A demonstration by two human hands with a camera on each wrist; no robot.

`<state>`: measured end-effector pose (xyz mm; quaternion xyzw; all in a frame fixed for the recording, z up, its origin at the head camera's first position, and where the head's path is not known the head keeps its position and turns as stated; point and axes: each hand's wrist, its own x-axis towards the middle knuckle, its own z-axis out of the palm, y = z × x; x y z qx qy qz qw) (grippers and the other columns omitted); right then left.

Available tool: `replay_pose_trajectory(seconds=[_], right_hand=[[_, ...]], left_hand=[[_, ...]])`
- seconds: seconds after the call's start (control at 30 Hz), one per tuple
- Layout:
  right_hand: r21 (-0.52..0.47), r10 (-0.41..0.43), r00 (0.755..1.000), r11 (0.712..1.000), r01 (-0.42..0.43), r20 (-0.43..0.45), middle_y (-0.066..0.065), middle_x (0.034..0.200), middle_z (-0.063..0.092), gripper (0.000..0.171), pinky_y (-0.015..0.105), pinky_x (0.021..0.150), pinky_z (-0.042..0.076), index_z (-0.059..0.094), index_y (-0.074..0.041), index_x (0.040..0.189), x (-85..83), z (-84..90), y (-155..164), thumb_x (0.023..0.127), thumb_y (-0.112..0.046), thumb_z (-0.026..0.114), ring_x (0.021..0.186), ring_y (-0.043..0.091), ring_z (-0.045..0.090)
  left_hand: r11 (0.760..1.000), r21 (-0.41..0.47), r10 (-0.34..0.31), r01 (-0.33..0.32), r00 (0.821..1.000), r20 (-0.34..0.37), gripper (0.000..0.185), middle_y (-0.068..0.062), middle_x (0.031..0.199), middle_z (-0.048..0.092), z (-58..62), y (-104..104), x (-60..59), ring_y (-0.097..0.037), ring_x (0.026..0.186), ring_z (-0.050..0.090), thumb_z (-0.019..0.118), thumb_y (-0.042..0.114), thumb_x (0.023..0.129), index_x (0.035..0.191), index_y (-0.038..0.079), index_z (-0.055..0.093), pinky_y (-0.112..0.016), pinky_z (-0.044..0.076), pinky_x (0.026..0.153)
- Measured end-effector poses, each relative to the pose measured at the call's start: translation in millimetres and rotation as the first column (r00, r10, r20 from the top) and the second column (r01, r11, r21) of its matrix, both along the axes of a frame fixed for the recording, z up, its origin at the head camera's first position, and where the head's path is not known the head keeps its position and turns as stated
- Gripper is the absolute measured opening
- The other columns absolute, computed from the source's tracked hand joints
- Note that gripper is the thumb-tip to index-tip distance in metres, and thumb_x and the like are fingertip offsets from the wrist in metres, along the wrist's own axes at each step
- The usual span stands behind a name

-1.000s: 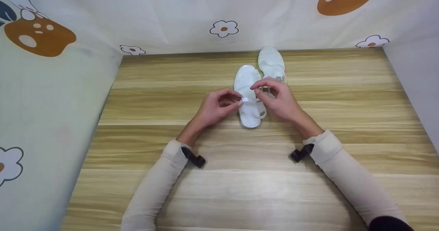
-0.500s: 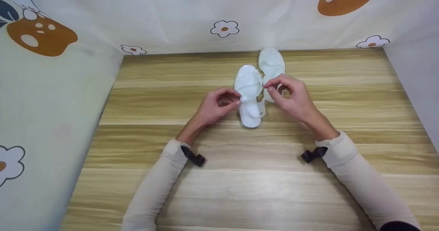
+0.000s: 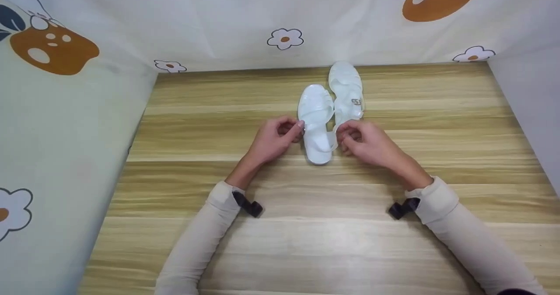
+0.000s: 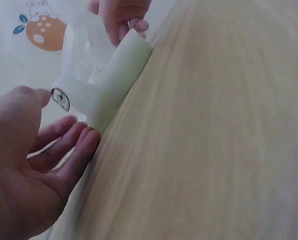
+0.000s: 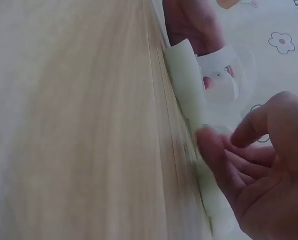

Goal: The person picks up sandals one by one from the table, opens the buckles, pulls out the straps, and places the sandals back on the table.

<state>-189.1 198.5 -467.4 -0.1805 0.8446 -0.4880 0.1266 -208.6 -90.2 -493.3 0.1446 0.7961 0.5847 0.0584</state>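
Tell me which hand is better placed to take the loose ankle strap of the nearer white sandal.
Probably the right hand. Its fingertips sit at the loose ankle strap curling off that side of the nearer sandal. The left hand is at the opposite edge, by the small buckle.

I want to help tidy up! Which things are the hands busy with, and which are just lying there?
Busy with:
- near sandal, between both hands
- its strap, by the right hand
- its buckle, by the left hand

Just lying there:
- far sandal
- table
- printed cloth
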Motion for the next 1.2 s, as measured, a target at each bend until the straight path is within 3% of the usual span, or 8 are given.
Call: replay_pose_trajectory(seconds=[0.13, 0.3, 0.43, 0.67, 0.8, 0.97, 1.07, 1.2], right_hand=[[0.011, 0.058, 0.998, 0.998, -0.058, -0.012, 0.023, 0.128, 0.075, 0.035, 0.033, 0.091, 0.065, 0.065, 0.004, 0.139, 1.2, -1.8, -5.4, 0.106, -0.005, 0.058, 0.11, 0.033, 0.077], [-0.051, 0.099, 0.995, 0.994, -0.098, 0.012, 0.025, 0.147, 0.065, 0.051, 0.031, 0.083, 0.065, 0.049, 0.004, 0.157, 4.2, -2.9, -13.0, 0.107, -0.002, 0.053, 0.102, 0.033, 0.076], [-0.068, 0.086, 0.996, 0.994, -0.084, 0.022, 0.022, 0.146, 0.066, 0.052, 0.029, 0.079, 0.064, 0.049, 0.0, 0.159, 3.6, -4.6, -18.1, 0.107, -0.003, 0.053, 0.097, 0.029, 0.074], [-0.098, 0.041, 0.999, 0.994, -0.039, 0.019, 0.019, 0.143, 0.067, 0.053, 0.023, 0.085, 0.061, 0.05, 0.0, 0.159, 4.9, -5.1, -24.6, 0.106, -0.002, 0.054, 0.106, 0.027, 0.07], [-0.108, 0.025, 1.0, 0.994, -0.026, -0.013, 0.02, 0.141, 0.069, 0.052, 0.025, 0.097, 0.058, 0.049, 0.002, 0.158, 5.7, -4.8, -29.0, 0.107, -0.002, 0.054, 0.115, 0.03, 0.07], [-0.154, 0.038, 0.999, 0.987, -0.037, 0.006, 0.024, 0.162, 0.053, 0.056, 0.044, 0.123, 0.047, 0.04, 0.004, 0.162, 4.9, -6.2, -34.9, 0.108, -0.001, 0.051, 0.15, 0.035, 0.054], [-0.189, 0.03, 0.999, 0.982, -0.021, 0.044, 0.023, 0.17, 0.042, 0.059, 0.046, 0.13, 0.037, 0.034, 0.003, 0.166, 4.2, -5.5, -38.6, 0.109, -0.003, 0.048, 0.161, 0.032, 0.04], [-0.221, -0.005, 0.998, 0.975, 0.018, 0.061, 0.022, 0.173, 0.037, 0.059, 0.044, 0.133, 0.032, 0.032, 0.002, 0.166, 1.2, -4.4, -44.2, 0.109, -0.004, 0.046, 0.163, 0.03, 0.034]], left_hand=[[1.0, 0.004, 0.008, -0.009, 0.999, 0.043, 0.029, -0.013, 0.104, 0.08, 5.2, 3.6, 4.2, -0.023, 0.088, 0.081, 0.068, 0.031, 0.108, 0.113, 0.003, 0.075, -0.035, 0.067, 0.08], [1.0, -0.015, -0.001, 0.002, 0.999, 0.053, 0.03, -0.013, 0.107, 0.08, 9.2, 4.4, 6.4, -0.023, 0.091, 0.081, 0.066, 0.033, 0.11, 0.115, 0.005, 0.075, -0.036, 0.067, 0.082], [0.999, -0.046, 0.018, -0.015, 0.998, 0.066, 0.028, -0.009, 0.103, 0.08, 10.6, 4.8, 7.4, -0.019, 0.088, 0.079, 0.068, 0.035, 0.108, 0.109, 0.008, 0.075, -0.033, 0.066, 0.08], [0.997, -0.048, 0.067, -0.064, 0.995, 0.076, 0.027, -0.005, 0.103, 0.077, 12.3, 9.2, 9.1, -0.014, 0.088, 0.077, 0.073, 0.039, 0.103, 0.1, 0.013, 0.07, -0.028, 0.063, 0.078], [0.997, -0.021, 0.077, -0.076, 0.995, 0.066, 0.024, -0.006, 0.112, 0.074, 13.3, 9.4, 8.4, -0.017, 0.098, 0.077, 0.074, 0.037, 0.103, 0.107, 0.014, 0.069, -0.033, 0.064, 0.087], [0.997, -0.007, 0.083, -0.083, 0.995, 0.049, 0.023, -0.006, 0.117, 0.072, 13.5, 8.5, 5.4, -0.022, 0.107, 0.076, 0.078, 0.032, 0.1, 0.111, 0.014, 0.068, -0.038, 0.062, 0.098], [0.998, 0.013, 0.068, -0.069, 0.997, 0.032, 0.024, -0.008, 0.117, 0.072, 13.1, 8.5, 3.0, -0.025, 0.108, 0.075, 0.079, 0.029, 0.099, 0.113, 0.013, 0.068, -0.04, 0.062, 0.1], [0.997, 0.037, 0.068, -0.068, 0.998, 0.0, 0.025, -0.007, 0.117, 0.071, 13.3, 7.9, -1.0, -0.024, 0.108, 0.075, 0.079, 0.029, 0.099, 0.114, 0.013, 0.068, -0.04, 0.061, 0.1]])
